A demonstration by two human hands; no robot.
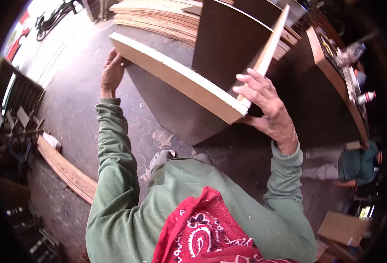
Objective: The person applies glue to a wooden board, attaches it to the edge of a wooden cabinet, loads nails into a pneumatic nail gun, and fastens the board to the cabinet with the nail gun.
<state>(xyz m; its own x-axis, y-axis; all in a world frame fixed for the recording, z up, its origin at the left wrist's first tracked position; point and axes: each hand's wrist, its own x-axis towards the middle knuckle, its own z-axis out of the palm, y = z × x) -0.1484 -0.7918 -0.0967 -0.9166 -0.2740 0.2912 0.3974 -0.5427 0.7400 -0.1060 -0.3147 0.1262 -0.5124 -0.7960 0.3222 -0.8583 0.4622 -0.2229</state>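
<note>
A thick wooden panel [180, 81] with a pale, rough top edge and a dark side face stands in front of me, its edge slanting from upper left to lower right. My left hand [112, 72] grips its far left corner, fingers partly hidden behind it. At the right corner, my right hand [265, 103] has its thumb below the edge and its fingers over a thin light board edge [272, 44] that meets the panel there. Dark upright panels [222, 44] rise just beyond the corner.
Stacked plywood sheets [154, 19] lie behind. On the right are a large dark cabinet-like piece [333, 83], a white and red bottle [366, 97] and another person in green [357, 164]. A long plank [66, 168] lies left, a cardboard box [343, 228] lower right.
</note>
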